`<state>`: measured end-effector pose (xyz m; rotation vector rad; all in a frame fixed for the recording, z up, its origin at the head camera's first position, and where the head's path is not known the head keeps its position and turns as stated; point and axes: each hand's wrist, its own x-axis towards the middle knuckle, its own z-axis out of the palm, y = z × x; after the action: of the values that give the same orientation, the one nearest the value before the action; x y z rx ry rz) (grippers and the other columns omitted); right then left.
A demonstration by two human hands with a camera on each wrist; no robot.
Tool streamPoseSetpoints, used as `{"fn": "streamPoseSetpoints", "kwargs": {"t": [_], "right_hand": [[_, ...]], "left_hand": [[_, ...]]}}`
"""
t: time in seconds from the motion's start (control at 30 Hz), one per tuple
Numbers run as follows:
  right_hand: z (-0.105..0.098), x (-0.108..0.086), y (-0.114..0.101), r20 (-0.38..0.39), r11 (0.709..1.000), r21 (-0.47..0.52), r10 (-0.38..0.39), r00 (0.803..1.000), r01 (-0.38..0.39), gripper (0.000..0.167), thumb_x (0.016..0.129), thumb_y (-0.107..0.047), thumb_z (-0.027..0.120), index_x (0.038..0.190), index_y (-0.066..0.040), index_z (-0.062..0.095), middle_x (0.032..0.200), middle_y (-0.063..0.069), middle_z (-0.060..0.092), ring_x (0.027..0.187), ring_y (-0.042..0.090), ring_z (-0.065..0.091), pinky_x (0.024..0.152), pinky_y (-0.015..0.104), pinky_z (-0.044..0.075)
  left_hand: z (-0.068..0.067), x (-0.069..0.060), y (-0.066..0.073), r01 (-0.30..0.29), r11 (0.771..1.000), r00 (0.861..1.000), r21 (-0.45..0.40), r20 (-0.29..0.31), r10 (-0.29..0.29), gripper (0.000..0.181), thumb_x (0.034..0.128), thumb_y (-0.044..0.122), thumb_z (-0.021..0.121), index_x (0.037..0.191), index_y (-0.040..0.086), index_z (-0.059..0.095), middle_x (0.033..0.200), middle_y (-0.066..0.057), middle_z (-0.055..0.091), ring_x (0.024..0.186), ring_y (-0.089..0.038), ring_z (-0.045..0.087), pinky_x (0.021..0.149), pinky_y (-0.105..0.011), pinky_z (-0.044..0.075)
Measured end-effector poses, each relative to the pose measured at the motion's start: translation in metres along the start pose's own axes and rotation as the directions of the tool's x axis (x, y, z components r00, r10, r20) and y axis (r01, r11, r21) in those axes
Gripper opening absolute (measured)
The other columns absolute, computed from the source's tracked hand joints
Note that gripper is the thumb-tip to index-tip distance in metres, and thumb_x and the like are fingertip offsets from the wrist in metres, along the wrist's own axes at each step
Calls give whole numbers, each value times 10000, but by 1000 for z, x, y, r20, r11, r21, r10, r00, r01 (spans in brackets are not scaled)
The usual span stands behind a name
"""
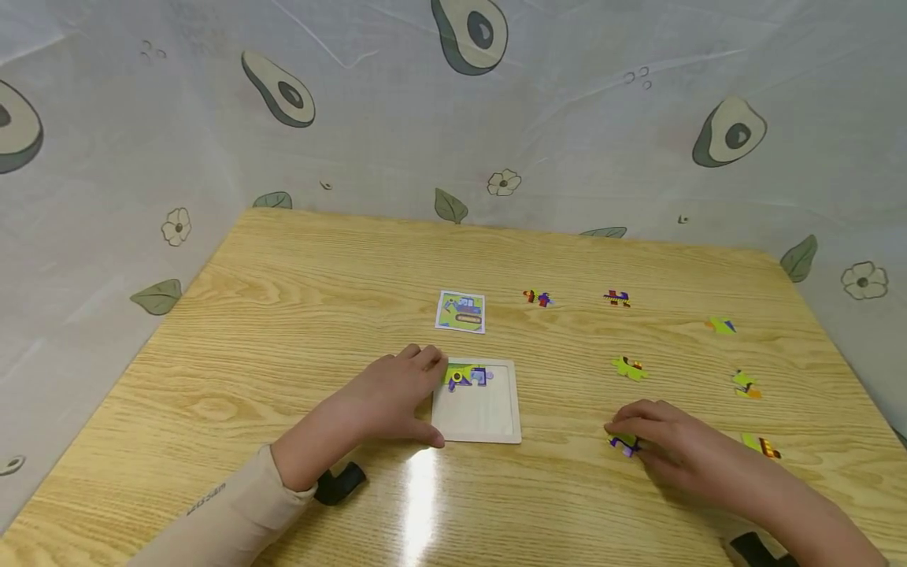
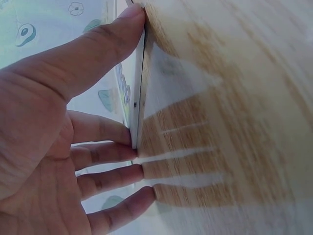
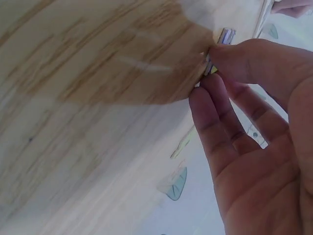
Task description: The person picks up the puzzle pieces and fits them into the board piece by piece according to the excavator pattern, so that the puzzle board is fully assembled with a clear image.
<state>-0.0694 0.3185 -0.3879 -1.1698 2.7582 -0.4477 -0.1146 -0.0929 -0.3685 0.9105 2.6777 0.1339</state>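
A white square tray (image 1: 476, 417) lies on the table with joined puzzle pieces (image 1: 468, 376) in its upper left. My left hand (image 1: 393, 398) rests at the tray's left side; in the left wrist view the thumb and fingers of the left hand (image 2: 54, 127) touch its edge, spread and nearly straight. To the right of the tray, my right hand (image 1: 676, 445) pinches a green and purple puzzle piece (image 1: 623, 447) at the table surface. The right wrist view shows the right hand's (image 3: 254, 112) thumb and fingertips closed on that piece (image 3: 226, 36), partly hidden.
A picture card (image 1: 460, 312) of a digger lies behind the tray. Loose pieces lie at the back (image 1: 538, 298), (image 1: 617, 298) and right (image 1: 630, 368), (image 1: 721, 325), (image 1: 745, 384), (image 1: 761, 446). A patterned cloth (image 1: 383, 118) hangs behind the wooden table (image 1: 283, 315).
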Motion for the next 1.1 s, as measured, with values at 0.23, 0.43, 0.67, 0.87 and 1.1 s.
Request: {"fn": "streamPoseSetpoints", "kwargs": {"t": [0.23, 0.43, 0.67, 0.87, 1.1], "right_hand": [[-1, 3, -7, -19, 998, -6, 57, 998, -57, 399, 928, -156, 792, 1315, -163, 697, 1241, -31, 659, 1039, 54, 644, 754, 243, 568], [-4, 1, -10, -55, 989, -123, 72, 996, -78, 364, 931, -241, 799, 1281, -218, 702, 1246, -86, 657, 1075, 133, 673, 799, 282, 594], [-2, -1, -2, -53, 990, -141, 16, 998, -23, 481, 884, -184, 835, 1343, -129, 700, 1338, 31, 675, 1165, 261, 660, 823, 292, 603], [1, 0, 1, -67, 990, -140, -17, 998, 8, 477, 825, -87, 861, 1282, -87, 725, 1259, 31, 680, 1099, 231, 664, 801, 279, 598], [1, 3, -4, -86, 992, -129, 6, 996, -17, 400, 850, -100, 849, 1229, -140, 727, 1209, -28, 675, 1058, 193, 674, 786, 265, 596]], "left_hand": [[-1, 0, 2, -3, 1000, 1000, 5, -5, 3, 1040, 814, 635, 818, 1559, 8, 454, 1542, -114, 498, 1375, -342, 512, 1059, -497, 522], [-1, 0, 2, 0, 1000, 1000, 10, -6, 0, 1043, 813, 641, 816, 1559, 9, 455, 1542, -114, 500, 1375, -336, 513, 1049, -489, 527], [-1, 0, 2, 9, 1000, 1000, 4, -3, -9, 1046, 814, 640, 815, 1564, 8, 450, 1552, -114, 494, 1391, -338, 505, 1068, -501, 517], [-1, -1, 2, 7, 1000, 1000, 4, -5, -7, 1050, 812, 640, 816, 1563, 4, 450, 1550, -120, 497, 1386, -340, 508, 1068, -502, 517], [-1, -1, 2, 3, 1000, 1000, 14, -10, -3, 1050, 812, 644, 814, 1562, 5, 451, 1546, -119, 499, 1379, -339, 511, 1062, -492, 521]]}}
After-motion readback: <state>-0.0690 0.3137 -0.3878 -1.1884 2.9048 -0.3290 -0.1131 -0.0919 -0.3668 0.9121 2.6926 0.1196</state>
